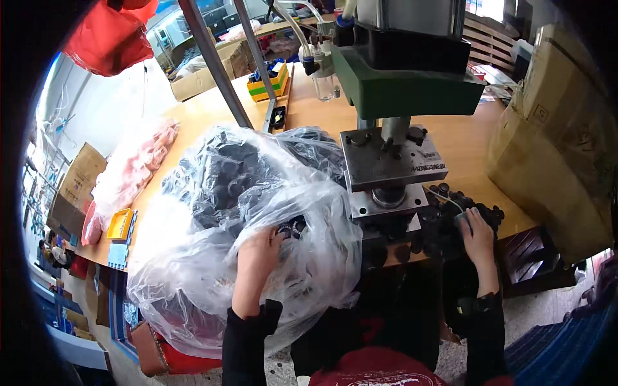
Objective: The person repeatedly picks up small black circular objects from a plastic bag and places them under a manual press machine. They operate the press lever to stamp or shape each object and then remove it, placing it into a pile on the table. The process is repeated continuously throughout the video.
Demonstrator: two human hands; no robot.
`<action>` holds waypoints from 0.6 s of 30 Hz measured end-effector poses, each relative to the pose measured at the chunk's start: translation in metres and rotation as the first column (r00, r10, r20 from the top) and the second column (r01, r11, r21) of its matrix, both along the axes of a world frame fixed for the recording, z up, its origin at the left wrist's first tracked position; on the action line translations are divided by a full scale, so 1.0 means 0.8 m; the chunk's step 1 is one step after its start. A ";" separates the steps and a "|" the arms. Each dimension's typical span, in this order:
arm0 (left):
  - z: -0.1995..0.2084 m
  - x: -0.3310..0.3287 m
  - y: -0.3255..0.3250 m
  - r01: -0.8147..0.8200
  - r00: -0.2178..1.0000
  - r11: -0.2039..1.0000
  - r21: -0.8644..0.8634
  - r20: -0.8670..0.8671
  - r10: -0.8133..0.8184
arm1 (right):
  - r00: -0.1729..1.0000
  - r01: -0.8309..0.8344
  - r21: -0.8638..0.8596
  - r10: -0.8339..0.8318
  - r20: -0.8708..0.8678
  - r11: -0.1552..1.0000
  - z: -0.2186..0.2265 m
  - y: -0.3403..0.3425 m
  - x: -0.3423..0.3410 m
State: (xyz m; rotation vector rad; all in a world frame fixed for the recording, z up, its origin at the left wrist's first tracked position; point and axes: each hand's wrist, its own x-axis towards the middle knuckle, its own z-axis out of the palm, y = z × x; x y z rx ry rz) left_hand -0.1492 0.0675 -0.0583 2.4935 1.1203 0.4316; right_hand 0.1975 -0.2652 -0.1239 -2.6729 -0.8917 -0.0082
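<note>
A large clear plastic bag (309,199) full of black parts (228,170) spreads over the table at the left and hangs past its front edge. My left hand (259,254) is at the bag's opening, fingers curled against a black round part (297,228). To the right stands a green bench press (405,83) with a steel die block (393,161). My right hand (477,238) rests over a pile of black round parts (440,231), its fingers bent over a small grey piece (461,219) at the end of a pale cord.
A big cardboard box (553,135) stands at the right, beside a dark open bin (531,257). Pink plastic bags (138,167) and a yellow tray (120,224) lie at the left. A metal post (215,61) rises behind the bag; a red bag (109,38) hangs upper left.
</note>
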 end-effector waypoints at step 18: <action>0.026 -0.045 0.004 0.249 0.854 0.664 -0.705 0.483 0.192 | 0.918 -0.342 0.752 0.371 0.140 0.563 0.136 0.184 -0.132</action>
